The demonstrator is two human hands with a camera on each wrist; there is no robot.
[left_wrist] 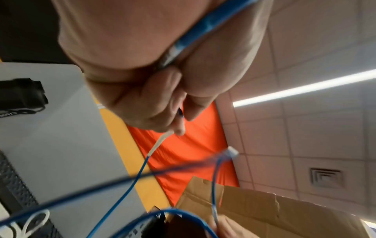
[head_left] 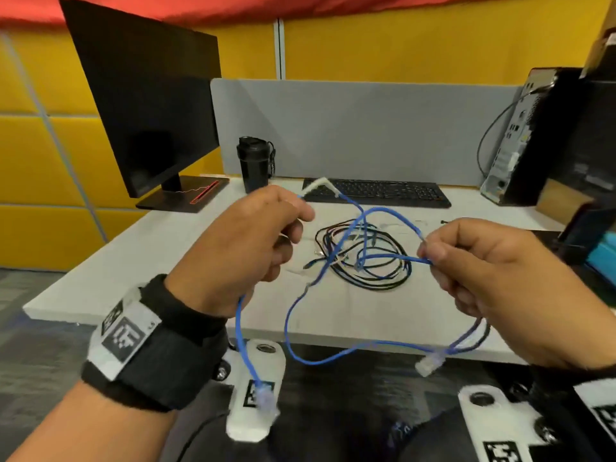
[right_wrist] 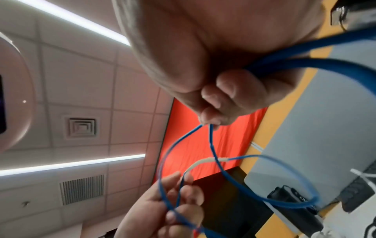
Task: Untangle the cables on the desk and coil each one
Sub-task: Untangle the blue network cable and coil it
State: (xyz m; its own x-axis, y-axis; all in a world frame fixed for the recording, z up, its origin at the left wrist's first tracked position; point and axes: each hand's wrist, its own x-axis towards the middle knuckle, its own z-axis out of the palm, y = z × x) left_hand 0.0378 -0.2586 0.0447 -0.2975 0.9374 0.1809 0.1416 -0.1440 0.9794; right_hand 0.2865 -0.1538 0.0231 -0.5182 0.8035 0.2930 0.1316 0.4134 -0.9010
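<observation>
1. The black cable tangle (head_left: 363,258) lies on the desk (head_left: 166,248); blue strands run into it, so I judge pulling could drag it along.
2. My left hand (head_left: 243,248) is fisted round the blue cable (head_left: 320,356), my right hand (head_left: 493,281) pinching its strands; spreading them may tighten a knot.
3. Both plugs (head_left: 430,361) dangle below the desk edge and might snag.
</observation>
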